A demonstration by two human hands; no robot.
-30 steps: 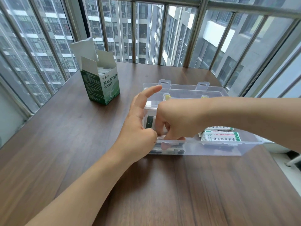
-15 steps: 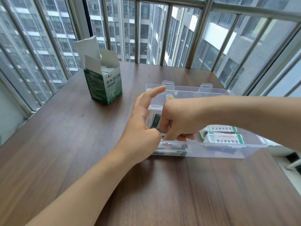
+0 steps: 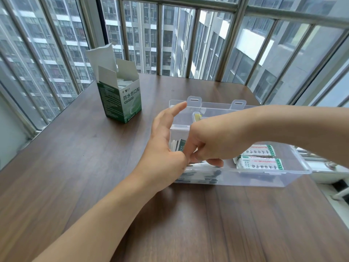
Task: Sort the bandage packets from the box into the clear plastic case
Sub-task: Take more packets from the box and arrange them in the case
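Bandage packets [image 3: 179,145] stand upright in the left end of the clear plastic case [image 3: 294,163], at about 9 o'clock inside it. My right hand [image 3: 209,144] reaches in from 3 o'clock, fingers curled down onto those packets; looks like a pinch but fingertips partly hidden, so I can't tell for sure what they hold. My left hand [image 3: 166,148] is at the case's left wall, forefinger stretched out toward 12 o'clock, thumb pressed near the packets and touching my right fingers. More packets [image 3: 260,157], white with green ends, lie flat in the right half of the case, toward 3 o'clock. Case lid is open, tabs at 12. Green and white box [image 3: 122,99] stands open at 10 o'clock from the case, well apart, packets showing inside. All on a dark wooden table [image 3: 75,167].
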